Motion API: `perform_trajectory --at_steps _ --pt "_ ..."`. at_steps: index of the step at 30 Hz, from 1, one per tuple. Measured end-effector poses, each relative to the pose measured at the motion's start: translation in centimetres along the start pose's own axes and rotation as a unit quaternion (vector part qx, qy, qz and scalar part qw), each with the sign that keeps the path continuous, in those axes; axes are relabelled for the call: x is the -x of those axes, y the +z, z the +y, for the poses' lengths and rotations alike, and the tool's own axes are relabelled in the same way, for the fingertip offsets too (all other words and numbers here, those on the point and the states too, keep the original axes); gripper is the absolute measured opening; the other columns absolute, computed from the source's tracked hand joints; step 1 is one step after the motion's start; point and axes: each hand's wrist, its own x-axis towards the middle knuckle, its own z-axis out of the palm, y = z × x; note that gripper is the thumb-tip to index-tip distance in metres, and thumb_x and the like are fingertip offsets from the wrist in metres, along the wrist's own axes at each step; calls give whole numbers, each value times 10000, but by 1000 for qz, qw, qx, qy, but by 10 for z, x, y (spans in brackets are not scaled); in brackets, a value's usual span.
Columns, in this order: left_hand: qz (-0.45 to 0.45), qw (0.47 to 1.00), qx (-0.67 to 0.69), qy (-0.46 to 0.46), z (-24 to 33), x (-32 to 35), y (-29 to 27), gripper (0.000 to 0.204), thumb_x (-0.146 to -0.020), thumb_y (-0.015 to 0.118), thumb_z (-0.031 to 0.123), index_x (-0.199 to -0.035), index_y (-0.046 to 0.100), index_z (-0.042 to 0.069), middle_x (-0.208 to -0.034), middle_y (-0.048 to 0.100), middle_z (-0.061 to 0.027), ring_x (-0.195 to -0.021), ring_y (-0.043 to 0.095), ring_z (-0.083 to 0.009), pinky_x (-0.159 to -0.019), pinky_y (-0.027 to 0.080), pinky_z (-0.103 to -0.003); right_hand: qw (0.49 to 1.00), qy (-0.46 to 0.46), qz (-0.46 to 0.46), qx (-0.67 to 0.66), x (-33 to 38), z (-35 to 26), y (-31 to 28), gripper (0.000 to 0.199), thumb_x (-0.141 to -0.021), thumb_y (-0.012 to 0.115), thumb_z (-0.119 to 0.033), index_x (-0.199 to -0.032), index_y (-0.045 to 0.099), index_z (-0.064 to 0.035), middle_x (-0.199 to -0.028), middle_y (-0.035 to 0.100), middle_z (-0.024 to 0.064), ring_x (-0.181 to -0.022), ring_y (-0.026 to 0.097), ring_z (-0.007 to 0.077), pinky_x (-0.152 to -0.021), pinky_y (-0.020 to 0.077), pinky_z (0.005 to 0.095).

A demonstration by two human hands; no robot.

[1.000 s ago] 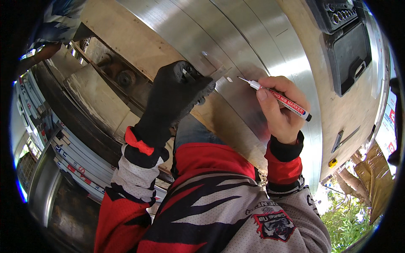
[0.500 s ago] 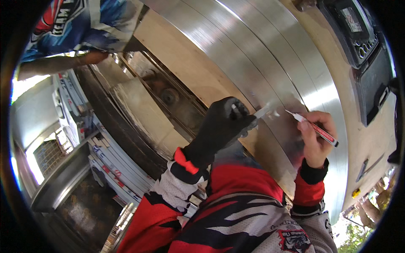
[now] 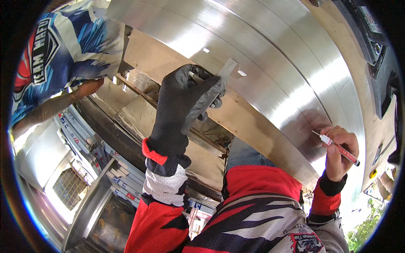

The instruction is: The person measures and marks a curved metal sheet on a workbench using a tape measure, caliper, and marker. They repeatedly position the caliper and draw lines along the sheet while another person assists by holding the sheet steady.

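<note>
**sheetbender:** What's your setup for marking out on that big shiny sheet?

**me:** My left hand (image 3: 185, 101), in a black glove, is clenched round a thin steel rule (image 3: 221, 78). The rule's free end lies flat on the stainless sheet (image 3: 261, 55), close to two small bright marks. My right hand (image 3: 339, 154) is bare and pinches a red marker (image 3: 337, 147) like a pencil, white tip touching the sheet low down on its right side, well apart from the rule.

**sheetbender:** Any tips for a clean line?

**me:** I reckon the big thing is pressing the rule down hard so it can't skate on that polished surface. Gloves help the grip but hide the edge, so keep your fingers back from the side you draw along. Hold the marker steep and go in one pass; on metal this slick I'd guess ink smears if you go over it again.

**sheetbender:** Crowded in there?

**me:** A bit. Another person in a blue patterned shirt (image 3: 63, 46) stands to my left, their forearm (image 3: 55, 105) near the sheet's edge. There's a stack of long boxed strips (image 3: 101, 164) below, and a wooden board (image 3: 236, 114) under the sheet.
</note>
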Motion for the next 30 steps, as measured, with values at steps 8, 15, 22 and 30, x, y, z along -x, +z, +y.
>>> perform_trajectory --at_steps 8,15,22,30 --pt "-29 998 10 -48 9 -8 -4 200 -899 740 201 -902 668 14 -769 716 -53 -622 672 -91 -463 476 -224 998 -47 6 33 -9 -12 24 221 -824 732 -118 -903 543 -33 -693 578 110 -650 563 230 -727 528 436" --pt "-33 998 12 -54 11 -9 -2 178 -897 746 161 -899 662 4 -780 727 -76 -615 675 -94 -465 470 -218 999 -44 18 26 -18 -18 35 248 -803 749 -131 -889 536 -39 -700 580 110 -640 561 225 -724 531 442" --pt "-33 995 46 -85 10 -12 0 217 -891 764 159 -923 644 -18 -782 727 -109 -616 686 -112 -448 472 -219 998 -48 25 12 -25 -15 41 254 -799 753 -134 -890 534 -40 -702 577 112 -635 561 229 -694 528 444" --pt "-41 997 32 -61 10 -12 1 209 -905 743 165 -927 644 -17 -790 729 -113 -619 687 -115 -453 484 -221 999 -36 30 -4 -25 -12 45 278 -819 768 -161 -920 547 -26 -730 594 125 -643 571 241 -698 526 447"
